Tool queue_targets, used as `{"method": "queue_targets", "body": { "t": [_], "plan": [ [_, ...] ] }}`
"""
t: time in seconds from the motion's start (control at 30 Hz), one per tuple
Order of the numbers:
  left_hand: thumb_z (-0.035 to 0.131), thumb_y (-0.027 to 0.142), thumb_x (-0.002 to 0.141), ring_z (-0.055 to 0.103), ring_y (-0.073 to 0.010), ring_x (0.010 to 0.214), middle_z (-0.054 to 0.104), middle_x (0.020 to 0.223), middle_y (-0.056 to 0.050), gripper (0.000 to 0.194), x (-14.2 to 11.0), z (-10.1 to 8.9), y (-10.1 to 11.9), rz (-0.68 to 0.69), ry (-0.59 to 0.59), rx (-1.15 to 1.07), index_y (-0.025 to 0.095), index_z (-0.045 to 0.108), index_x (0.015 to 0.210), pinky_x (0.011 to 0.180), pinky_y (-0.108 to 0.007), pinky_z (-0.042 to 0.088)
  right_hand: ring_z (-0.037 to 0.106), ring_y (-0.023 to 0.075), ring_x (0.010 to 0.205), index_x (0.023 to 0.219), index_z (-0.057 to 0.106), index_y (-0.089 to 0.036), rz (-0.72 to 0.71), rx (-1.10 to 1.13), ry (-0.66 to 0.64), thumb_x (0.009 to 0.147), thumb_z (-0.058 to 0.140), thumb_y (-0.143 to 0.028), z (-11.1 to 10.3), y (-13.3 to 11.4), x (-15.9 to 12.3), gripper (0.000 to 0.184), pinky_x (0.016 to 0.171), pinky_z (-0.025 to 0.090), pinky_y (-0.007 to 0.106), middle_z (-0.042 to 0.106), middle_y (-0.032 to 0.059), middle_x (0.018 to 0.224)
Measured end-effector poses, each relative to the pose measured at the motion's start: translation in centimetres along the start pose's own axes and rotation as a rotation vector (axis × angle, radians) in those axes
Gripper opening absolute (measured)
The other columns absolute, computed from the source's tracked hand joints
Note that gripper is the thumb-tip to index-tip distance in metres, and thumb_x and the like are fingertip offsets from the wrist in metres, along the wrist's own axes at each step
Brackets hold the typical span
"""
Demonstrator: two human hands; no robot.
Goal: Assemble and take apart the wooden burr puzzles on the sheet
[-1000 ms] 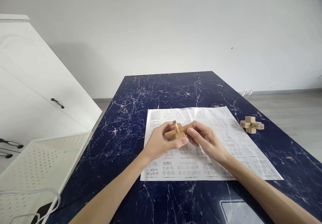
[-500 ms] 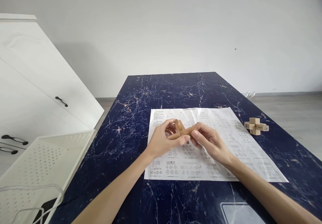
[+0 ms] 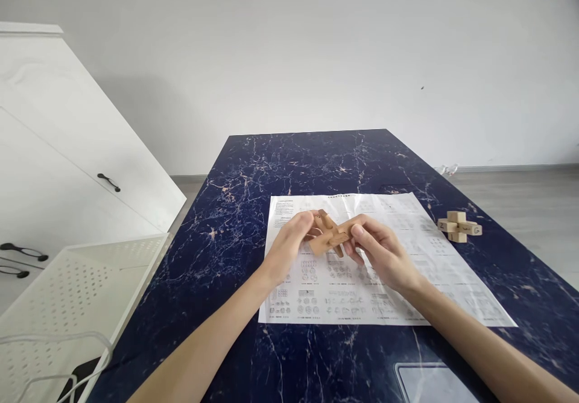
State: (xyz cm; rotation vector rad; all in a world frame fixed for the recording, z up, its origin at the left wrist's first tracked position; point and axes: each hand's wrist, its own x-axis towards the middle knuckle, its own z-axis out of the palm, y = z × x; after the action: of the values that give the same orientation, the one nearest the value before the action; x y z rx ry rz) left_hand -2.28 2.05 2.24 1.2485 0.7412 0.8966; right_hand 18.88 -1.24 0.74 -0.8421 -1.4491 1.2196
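Observation:
Between my hands, above a printed sheet [image 3: 362, 282], is a wooden burr puzzle [image 3: 333, 235] made of crossed, notched sticks. My left hand [image 3: 292, 240] grips the far left stick end with thumb and fingers. On the other side, my right hand [image 3: 377, 249] pinches the right end of a stick between thumb and index finger. Fingers cover part of both ends, so the exact number of sticks cannot be made out. The sheet shows rows of small diagrams and text.
An assembled block puzzle [image 3: 458, 227] with lettered faces stands right of the sheet. The table [image 3: 289, 168] is dark blue marble-patterned. A white perforated bin [image 3: 81, 288] with a cable and a white cabinet [image 3: 67, 149] flank its left side. A pale rectangular object [image 3: 436, 382] lies at the front edge.
The wooden puzzle has turned in my hands, showing more of its notched middle. My left thumb has drawn back from the near stick. My right hand keeps its pinch.

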Motion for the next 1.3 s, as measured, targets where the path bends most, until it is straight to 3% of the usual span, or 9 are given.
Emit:
{"method": "queue_targets", "body": {
  "t": [0.07, 0.2, 0.37, 0.5, 0.6, 0.73, 0.83, 1.07, 1.3],
  "plan": [
    [0.058, 0.070, 0.098, 0.067, -0.0226, 0.094, 0.073, 0.107, -0.008, 0.054, 0.3, -0.1, -0.2, -0.041, 0.060, -0.141, 0.021, 0.075, 0.112, 0.089, -0.037, 0.052, 0.049, 0.0157, 0.055, 0.096, 0.068, -0.024, 0.027, 0.044, 0.001, 0.108, 0.057, -0.053, -0.1, 0.1, 0.1, 0.033, 0.052, 0.039, 0.032, 0.064, 0.0014, 0.072],
    [0.078, 0.055, 0.090, 0.055, -0.0149, 0.077, 0.067, 0.094, -0.004, 0.039, 0.4, -0.1, -0.5, -0.123, 0.097, -0.222, 0.021, 0.078, 0.109, 0.071, -0.029, 0.045, 0.045, 0.0149, 0.052, 0.092, 0.066, -0.023, 0.080, 0.108, -0.027, 0.106, 0.057, -0.058, 0.1, -0.2, 0.2, 0.038, 0.052, 0.037, 0.031, 0.061, 0.0002, 0.067],
    [0.082, 0.051, 0.087, 0.052, -0.0128, 0.071, 0.060, 0.083, -0.002, 0.038, 0.2, 0.1, -0.6, -0.204, 0.029, -0.318, 0.017, 0.079, 0.105, 0.067, -0.027, 0.043, 0.045, 0.0138, 0.051, 0.084, 0.060, -0.024, 0.114, 0.220, -0.070, 0.102, 0.064, -0.059, 0.2, -0.4, 0.2, 0.040, 0.051, 0.035, 0.030, 0.058, -0.0017, 0.063],
    [0.081, 0.042, 0.090, 0.044, -0.0090, 0.061, 0.052, 0.070, 0.002, 0.030, 0.5, -0.1, -0.6, -0.225, 0.080, -0.413, 0.013, 0.074, 0.093, 0.059, -0.025, 0.039, 0.037, 0.0128, 0.046, 0.085, 0.061, -0.025, 0.127, 0.253, -0.076, 0.101, 0.060, -0.063, -0.3, -0.1, 0.1, 0.041, 0.048, 0.032, 0.031, 0.054, -0.0031, 0.060],
    [0.079, 0.030, 0.090, 0.040, -0.0070, 0.056, 0.050, 0.067, 0.004, 0.020, 0.9, -0.6, -0.6, -0.207, 0.186, -0.533, 0.013, 0.069, 0.086, 0.057, -0.024, 0.038, 0.032, 0.0131, 0.044, 0.082, 0.059, -0.026, 0.124, 0.296, 0.026, 0.101, 0.060, -0.062, -1.1, 0.0, 0.4, 0.041, 0.047, 0.027, 0.031, 0.047, -0.0044, 0.055],
    [0.074, 0.023, 0.092, 0.040, -0.0062, 0.053, 0.050, 0.066, 0.004, 0.017, 1.3, -0.9, -0.4, -0.166, 0.259, -0.630, 0.014, 0.065, 0.082, 0.057, -0.024, 0.039, 0.035, 0.0130, 0.050, 0.075, 0.053, -0.025, 0.137, 0.237, 0.304, 0.099, 0.066, -0.060, -2.1, 0.3, 1.4, 0.044, 0.049, 0.030, 0.032, 0.045, -0.0032, 0.061],
    [0.071, 0.020, 0.094, 0.040, -0.0060, 0.052, 0.051, 0.065, 0.004, 0.015, 1.3, -0.9, -0.2, -0.155, 0.272, -0.670, 0.012, 0.065, 0.083, 0.057, -0.024, 0.040, 0.038, 0.0135, 0.052, 0.078, 0.056, -0.024, 0.170, 0.040, 0.436, 0.096, 0.066, -0.066, -2.5, 0.7, 1.9, 0.046, 0.049, 0.032, 0.031, 0.045, -0.0033, 0.064],
    [0.069, 0.018, 0.096, 0.042, -0.0068, 0.051, 0.053, 0.064, 0.003, 0.018, 1.3, -0.8, -0.2, -0.150, 0.270, -0.690, 0.012, 0.065, 0.080, 0.057, -0.025, 0.041, 0.042, 0.0146, 0.047, 0.072, 0.060, -0.022, 0.292, -0.589, 0.282, 0.100, 0.050, -0.074, -1.5, 1.7, 1.5, 0.060, 0.049, 0.032, 0.031, 0.054, -0.0007, 0.055],
    [0.070, 0.021, 0.096, 0.042, -0.0075, 0.051, 0.054, 0.063, 0.003, 0.021, 1.3, -1.1, -0.6, -0.148, 0.244, -0.662, 0.013, 0.064, 0.077, 0.057, -0.026, 0.041, 0.051, 0.0190, 0.051, 0.066, 0.053, -0.024, 0.311, -1.060, 0.300, 0.101, 0.053, -0.066, -1.7, 2.8, 1.4, 0.055, 0.052, 0.030, 0.031, 0.061, 0.0019, 0.056]
  ]
}}
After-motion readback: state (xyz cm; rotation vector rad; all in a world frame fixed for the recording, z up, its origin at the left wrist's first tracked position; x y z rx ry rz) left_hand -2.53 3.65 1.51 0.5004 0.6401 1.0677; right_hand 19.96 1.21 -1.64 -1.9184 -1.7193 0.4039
